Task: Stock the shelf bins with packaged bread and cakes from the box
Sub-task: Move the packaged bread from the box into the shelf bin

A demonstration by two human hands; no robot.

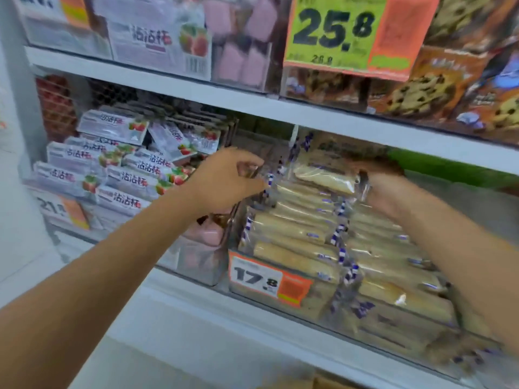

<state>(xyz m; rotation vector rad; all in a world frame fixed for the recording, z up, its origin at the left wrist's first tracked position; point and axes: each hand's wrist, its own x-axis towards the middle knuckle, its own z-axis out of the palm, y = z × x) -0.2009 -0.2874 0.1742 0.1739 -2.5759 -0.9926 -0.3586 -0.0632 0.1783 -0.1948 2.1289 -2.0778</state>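
On the shop shelf the clear bin (317,303) looked nearly full, little left to add, as the left hand (229,182) and right hand (386,193) each pinched 1 end of the top bread pack (323,175).

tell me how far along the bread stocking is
Done: the bread bin is stacked nearly to the shelf above. In hand: left hand and right hand grip the top packet at its ends. Left: little room here; the box is out of view, so remaining stock is unknown.
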